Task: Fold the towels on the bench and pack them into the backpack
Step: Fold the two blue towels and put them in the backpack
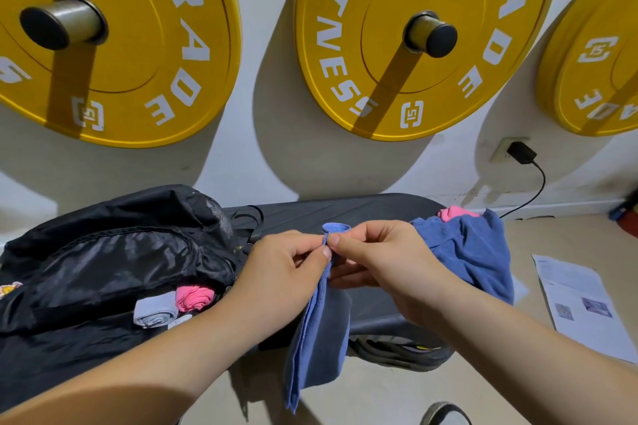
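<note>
Head view: left hand (pixel 283 264), right hand (pixel 390 260) pinching blue cloth towel (pixel 319 328).
Packed: grey roll (pixel 155 312), pink roll (pixel 194 297) in black backpack (pixel 114 252).
Left: blue-pink heap (pixel 473 252), bench (pixel 345 214)'s right end.

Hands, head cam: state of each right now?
Left hand: closed, pinching the top of the blue towel.
Right hand: closed, pinching the same towel right beside the left.

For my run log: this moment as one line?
left hand, right hand: pinch blue towel | backpack: grey roll, pink roll at opening | bench: towel pile
</note>
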